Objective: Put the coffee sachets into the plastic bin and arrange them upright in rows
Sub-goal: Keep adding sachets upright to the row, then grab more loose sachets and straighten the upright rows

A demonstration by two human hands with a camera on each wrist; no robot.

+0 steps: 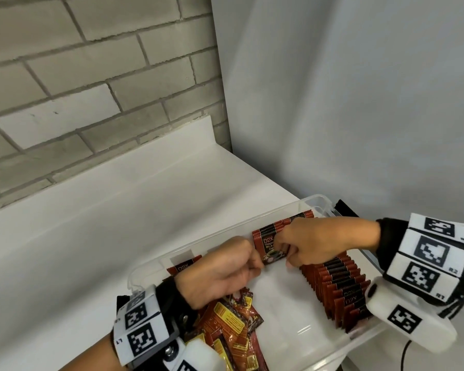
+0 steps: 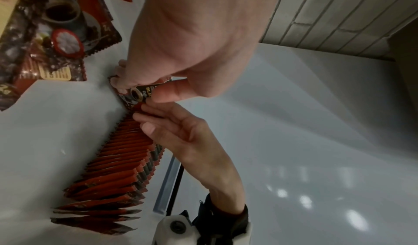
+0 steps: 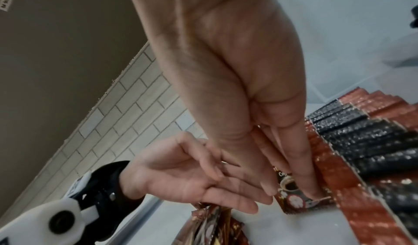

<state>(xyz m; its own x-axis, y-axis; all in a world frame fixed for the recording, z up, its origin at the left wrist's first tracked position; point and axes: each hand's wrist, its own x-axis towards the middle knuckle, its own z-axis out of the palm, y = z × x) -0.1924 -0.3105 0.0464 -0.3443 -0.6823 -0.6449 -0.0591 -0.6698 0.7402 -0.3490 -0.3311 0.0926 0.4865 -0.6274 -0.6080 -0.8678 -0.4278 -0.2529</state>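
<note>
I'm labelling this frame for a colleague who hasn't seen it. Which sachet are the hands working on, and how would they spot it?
Start at the clear plastic bin and follow its upright row of sachets to the far end. Both the left hand and right hand meet at the front sachet. It alone shows its printed face; its neighbours show only top edges.

We see one plastic bin point(image 1: 316, 203) in the lower half of the frame and two hands, the left hand point(image 1: 220, 271) and the right hand point(image 1: 319, 245). We count one long row of upright sachets point(image 1: 338, 287) at the lower right, too many to count exactly, and one loose heap of sachets point(image 1: 231, 325) at the bottom centre.
</note>
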